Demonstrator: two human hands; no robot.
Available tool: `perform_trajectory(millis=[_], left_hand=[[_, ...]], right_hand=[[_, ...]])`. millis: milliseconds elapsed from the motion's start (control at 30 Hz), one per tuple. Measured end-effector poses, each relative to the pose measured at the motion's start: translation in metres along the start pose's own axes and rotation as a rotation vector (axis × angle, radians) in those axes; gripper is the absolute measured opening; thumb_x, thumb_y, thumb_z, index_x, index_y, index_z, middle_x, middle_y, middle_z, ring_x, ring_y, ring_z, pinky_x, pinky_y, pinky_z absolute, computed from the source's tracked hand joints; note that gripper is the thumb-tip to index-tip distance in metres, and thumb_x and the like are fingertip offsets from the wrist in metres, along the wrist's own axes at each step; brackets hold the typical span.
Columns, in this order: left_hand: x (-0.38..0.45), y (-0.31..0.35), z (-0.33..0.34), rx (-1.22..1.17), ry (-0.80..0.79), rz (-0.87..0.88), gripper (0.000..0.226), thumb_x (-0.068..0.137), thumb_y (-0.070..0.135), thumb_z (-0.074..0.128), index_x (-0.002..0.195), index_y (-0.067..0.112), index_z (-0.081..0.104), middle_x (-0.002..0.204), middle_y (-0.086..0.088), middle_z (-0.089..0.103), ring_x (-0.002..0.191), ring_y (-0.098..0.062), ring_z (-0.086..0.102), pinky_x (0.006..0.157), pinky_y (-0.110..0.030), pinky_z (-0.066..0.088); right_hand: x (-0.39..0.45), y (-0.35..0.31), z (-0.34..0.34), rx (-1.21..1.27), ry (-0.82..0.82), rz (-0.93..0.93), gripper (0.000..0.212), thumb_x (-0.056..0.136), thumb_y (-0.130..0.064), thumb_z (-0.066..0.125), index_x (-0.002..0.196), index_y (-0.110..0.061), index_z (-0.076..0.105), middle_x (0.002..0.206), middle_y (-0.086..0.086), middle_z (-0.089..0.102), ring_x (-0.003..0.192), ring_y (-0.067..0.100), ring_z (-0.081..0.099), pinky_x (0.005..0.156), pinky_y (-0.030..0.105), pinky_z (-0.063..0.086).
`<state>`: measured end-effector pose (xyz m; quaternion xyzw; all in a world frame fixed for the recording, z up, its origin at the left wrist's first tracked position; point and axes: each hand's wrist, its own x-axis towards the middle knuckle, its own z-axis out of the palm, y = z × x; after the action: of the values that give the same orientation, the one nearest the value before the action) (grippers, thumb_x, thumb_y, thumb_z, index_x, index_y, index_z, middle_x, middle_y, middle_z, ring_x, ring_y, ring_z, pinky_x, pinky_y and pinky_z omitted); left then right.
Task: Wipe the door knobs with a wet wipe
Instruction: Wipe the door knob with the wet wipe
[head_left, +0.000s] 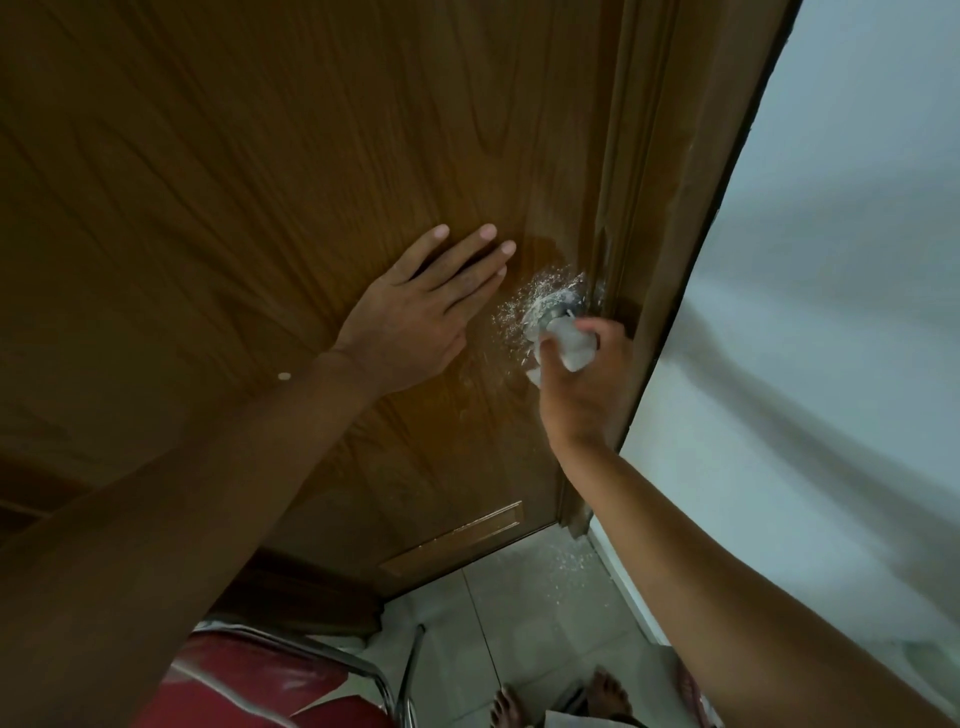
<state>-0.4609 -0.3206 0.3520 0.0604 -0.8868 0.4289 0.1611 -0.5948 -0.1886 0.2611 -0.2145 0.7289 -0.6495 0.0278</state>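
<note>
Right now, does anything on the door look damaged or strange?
Yes. White flecks spatter the brown door around the knob, like splashed paint or scraping. Similar specks lie on the floor tiles below.

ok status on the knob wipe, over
Left hand flat on door. Right hand grips wet wipe on knob. Nothing in the way.

Metal door knob (551, 306) mounted near door edge, partly covered by crumpled white wet wipe (570, 347) pressed against it.
</note>
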Motion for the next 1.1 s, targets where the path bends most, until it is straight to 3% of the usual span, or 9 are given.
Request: perform_trajectory(millis=[167, 300, 367, 500, 667, 800, 867, 1000, 1100], left_hand=[[0.001, 0.0, 0.0, -0.008, 0.004, -0.009, 0.059, 0.103, 0.028, 0.043, 0.157, 0.005, 0.033, 0.168, -0.011, 0.019, 0.155, -0.03, 0.016, 0.126, -0.05, 0.004], [0.0, 0.001, -0.002, 0.004, -0.012, -0.013, 0.058, 0.103, 0.028, 0.043, 0.156, 0.006, 0.034, 0.167, -0.011, 0.02, 0.155, -0.03, 0.016, 0.125, -0.051, 0.002], [0.001, 0.002, -0.004, 0.009, -0.036, -0.005, 0.056, 0.105, 0.028, 0.04, 0.157, 0.007, 0.033, 0.168, -0.012, 0.017, 0.156, -0.032, 0.013, 0.124, -0.053, -0.001], [0.021, 0.0, -0.009, 0.028, -0.023, 0.036, 0.05, 0.109, 0.025, 0.03, 0.157, 0.01, 0.033, 0.168, -0.012, 0.016, 0.156, -0.033, 0.011, 0.121, -0.062, -0.002], [0.039, -0.013, -0.009, 0.075, -0.008, 0.102, 0.049, 0.11, 0.029, 0.032, 0.156, 0.013, 0.033, 0.168, -0.015, 0.017, 0.155, -0.036, 0.013, 0.121, -0.062, 0.002], [0.039, -0.012, -0.008, 0.11, -0.026, 0.118, 0.051, 0.111, 0.032, 0.028, 0.158, 0.012, 0.028, 0.169, -0.015, 0.013, 0.155, -0.036, 0.012, 0.121, -0.06, 0.007], [0.04, -0.012, -0.008, 0.112, -0.014, 0.116, 0.05, 0.111, 0.032, 0.025, 0.158, 0.012, 0.03, 0.168, -0.014, 0.015, 0.155, -0.036, 0.014, 0.121, -0.06, 0.008], [0.04, -0.012, -0.008, 0.094, -0.005, 0.101, 0.047, 0.112, 0.029, 0.027, 0.156, 0.012, 0.034, 0.168, -0.014, 0.018, 0.155, -0.035, 0.016, 0.121, -0.06, 0.008], [0.041, -0.011, -0.008, 0.081, -0.003, 0.092, 0.047, 0.112, 0.029, 0.027, 0.155, 0.013, 0.035, 0.168, -0.014, 0.018, 0.155, -0.035, 0.015, 0.122, -0.059, 0.006]], right_hand=[[0.003, 0.021, -0.008, -0.169, -0.108, -0.408, 0.023, 0.086, -0.014, 0.078, 0.103, -0.011, 0.063, 0.125, 0.011, 0.053, 0.112, 0.015, 0.056, 0.084, 0.01, 0.052], [0.007, 0.008, -0.005, -0.066, -0.049, -0.178, 0.02, 0.092, -0.025, 0.07, 0.097, -0.011, 0.057, 0.107, 0.009, 0.056, 0.09, 0.012, 0.057, 0.067, 0.005, 0.046], [0.007, 0.01, -0.003, -0.106, -0.046, -0.221, 0.021, 0.092, -0.023, 0.07, 0.096, -0.008, 0.056, 0.107, 0.011, 0.056, 0.087, 0.008, 0.052, 0.069, 0.005, 0.044], [0.007, 0.024, -0.008, -0.179, -0.173, -0.419, 0.026, 0.095, -0.021, 0.068, 0.116, -0.008, 0.063, 0.125, 0.011, 0.055, 0.111, 0.009, 0.054, 0.084, 0.004, 0.046], [0.005, 0.018, -0.008, -0.063, -0.06, -0.28, 0.023, 0.099, -0.02, 0.063, 0.12, -0.012, 0.07, 0.127, 0.005, 0.062, 0.114, 0.008, 0.059, 0.094, 0.024, 0.056], [-0.002, 0.012, -0.004, -0.042, -0.075, -0.284, 0.026, 0.097, -0.019, 0.067, 0.122, -0.015, 0.071, 0.133, 0.004, 0.059, 0.119, 0.006, 0.055, 0.091, 0.009, 0.051], [-0.001, 0.003, -0.004, 0.072, -0.098, -0.073, 0.03, 0.093, -0.024, 0.071, 0.123, -0.022, 0.069, 0.129, -0.003, 0.061, 0.116, 0.008, 0.058, 0.087, 0.013, 0.054], [0.018, -0.023, 0.0, 0.792, -0.119, 0.85, 0.03, 0.084, -0.023, 0.079, 0.112, -0.028, 0.07, 0.12, 0.003, 0.066, 0.111, 0.023, 0.062, 0.087, 0.038, 0.059], [0.023, -0.037, 0.0, 0.698, -0.068, 0.886, 0.026, 0.083, -0.019, 0.08, 0.105, -0.029, 0.072, 0.121, -0.002, 0.066, 0.115, 0.022, 0.059, 0.084, 0.032, 0.056]])
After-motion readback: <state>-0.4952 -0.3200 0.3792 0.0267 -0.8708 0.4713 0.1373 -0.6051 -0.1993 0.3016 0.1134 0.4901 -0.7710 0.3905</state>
